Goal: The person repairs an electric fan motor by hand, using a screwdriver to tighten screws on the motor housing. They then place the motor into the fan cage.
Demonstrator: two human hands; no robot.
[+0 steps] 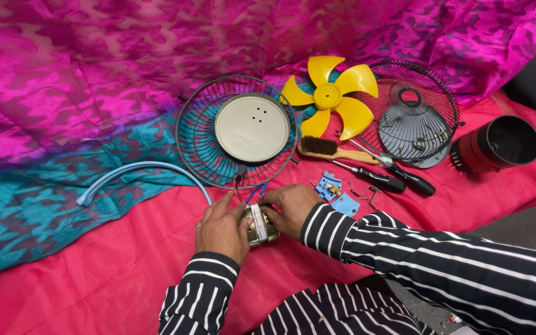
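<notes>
Motor: small fan motor (259, 226) sits low on the red cloth (94, 273), clamped between both hands.
Left hand (221, 231): fingers closed on it — steadying.
Right hand (291, 208): gripping its other side.
Parts: yellow blade (330, 96), grilles (206, 142), screwdrivers (398, 174) — spread within reach.

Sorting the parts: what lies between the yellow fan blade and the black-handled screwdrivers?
A wooden brush lies between the yellow fan blade and the screwdrivers, in the head view.

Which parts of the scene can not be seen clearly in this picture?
- Head view: the small motor is mostly covered by the left hand and right hand.
- Small metal clips on the red cloth: too small to identify.
- Black cylinder: its inside is dark.
</notes>
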